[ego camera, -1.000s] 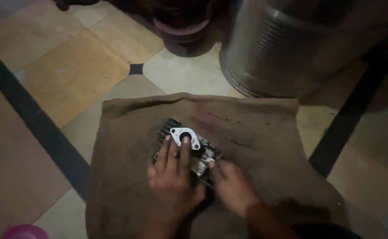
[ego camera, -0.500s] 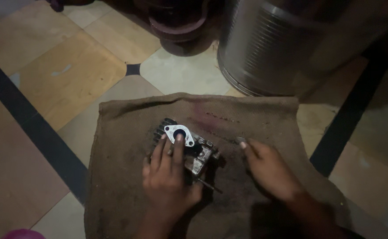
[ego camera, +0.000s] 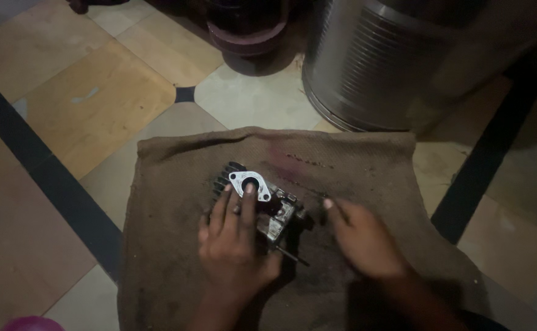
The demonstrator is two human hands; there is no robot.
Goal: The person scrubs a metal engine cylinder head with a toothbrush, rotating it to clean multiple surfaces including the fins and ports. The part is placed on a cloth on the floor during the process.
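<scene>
Two hands work over one small engine part, w/ a burlap sack (ego camera: pixel 354 178) spread under everything, prob. to keep grease and loose bits off the tiled floor (ego camera: pixel 97 104). The part, a finned metal cylinder head (ego camera: pixel 262 205), sits near the middle of the sack, slightly left, w/ its pale oval flange (ego camera: pixel 250 184) facing up and the dark fins toward the far-left side.

Left hand (ego camera: pixel 235 245) lies flat on top of the head, fingers spread and pointing away from the body, index tip at the flange edge. It isn't wrapped around anything; reads as pressing down to pin the part so it can't slide on the cloth. A thin dark rod or stud (ego camera: pixel 293 256) sticks out from under the part toward the body, just beside the left thumb.

Right hand (ego camera: pixel 363 239) is just right of the head, apart from it, fingers loosely curled. Blurred, so can't tell whether it pinches something small at the tips or is empty.

Behind the sack: a big ribbed steel drum (ego camera: pixel 403 67) at the far right, and a dark round pot (ego camera: pixel 247 27) left of it, both well apart from the hands. A pink round thing (ego camera: pixel 32 323) shows at the bottom-left corner.
</scene>
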